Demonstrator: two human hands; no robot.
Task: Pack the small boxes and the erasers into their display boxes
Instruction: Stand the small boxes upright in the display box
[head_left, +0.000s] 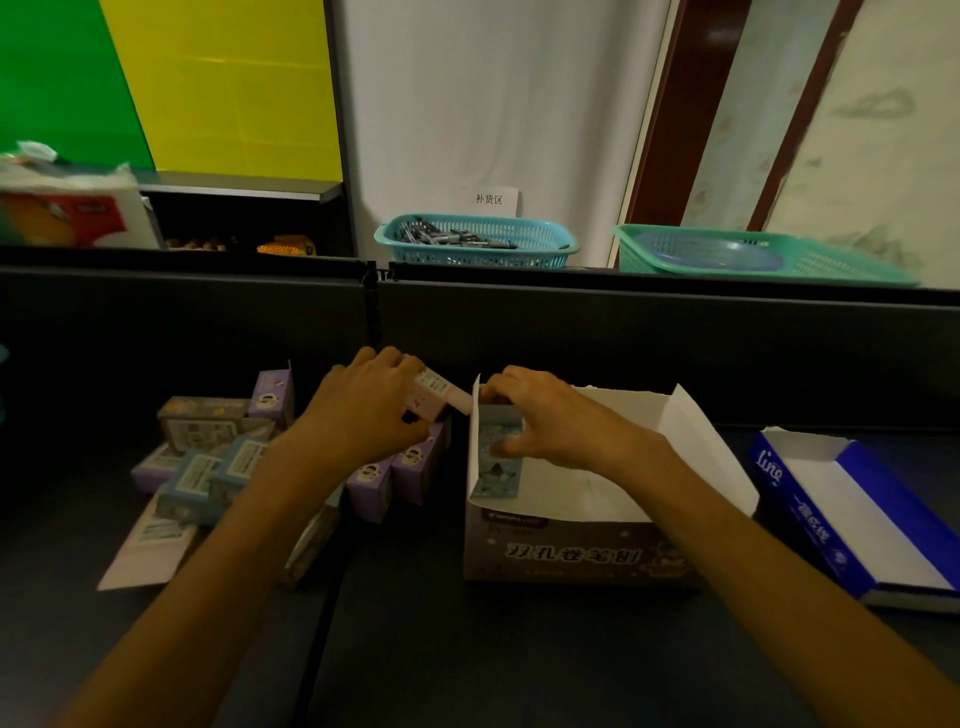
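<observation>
1. The right hand (540, 415) has its fingers closed on a blue box (497, 457), which stands upright in the left near corner of the open display box (582, 551). Press it flush against the left wall so the row starts square.
2. The left hand (369, 410) grips a pink box (434, 397) just outside that wall, above the pile. It looks like the next to go in; turn it to match the blue one before lowering it.
3. Seat each box upright and touching its neighbour, working from the left wall to the right, so no gap is wasted.
4. Mind the raised white flap (696, 441); a wrist could fold it inward over the slot.
5. The loose boxes (208, 457) lie heaped on the counter (467, 649) to the left, some tilted. Take from the top to avoid toppling the rest.
6. A blue tray (852, 519) sits empty at the right, probably for the erasers, which I cannot see.
</observation>
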